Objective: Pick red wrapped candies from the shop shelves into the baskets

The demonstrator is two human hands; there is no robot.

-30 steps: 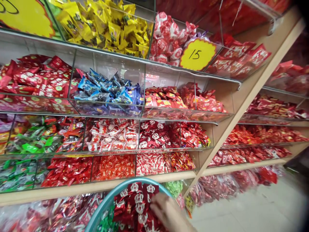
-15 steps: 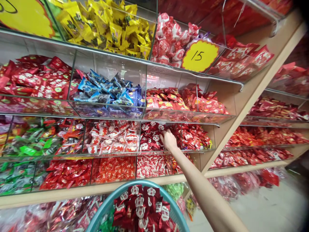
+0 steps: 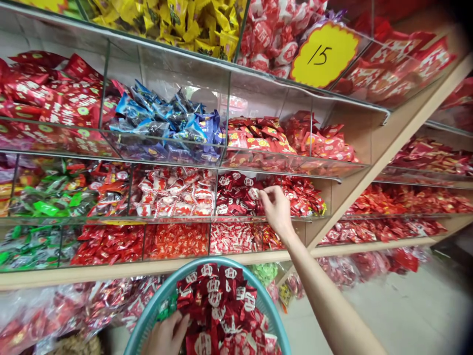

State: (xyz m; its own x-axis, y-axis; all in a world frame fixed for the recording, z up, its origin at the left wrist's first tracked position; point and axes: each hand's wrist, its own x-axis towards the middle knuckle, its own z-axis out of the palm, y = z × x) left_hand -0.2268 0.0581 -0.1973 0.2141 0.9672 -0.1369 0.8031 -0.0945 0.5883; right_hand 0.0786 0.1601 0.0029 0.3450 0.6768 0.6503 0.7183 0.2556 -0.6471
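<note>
In the head view my right hand is in front of the shelf, its thumb and fingers pinched on a small dark red candy packet with a white label. Just behind it lies the compartment of matching dark red candy packets. A teal plastic basket stands below, heaped with dark red packets and a few green ones at its left. My left hand is over the basket's left side, fingers curled together against the packets; what they hold, if anything, is hidden.
Glass-divided shelves hold blue candies, yellow candies and red-and-white candies. A yellow price tag reads 15. A slanting wooden panel divides the shelves. Bagged candies lie beneath, above a pale floor.
My right hand has drawn back from the dark red compartment, bringing a packet toward me. My left hand has come into view over the basket. The camera view has shifted closer and downward.
</note>
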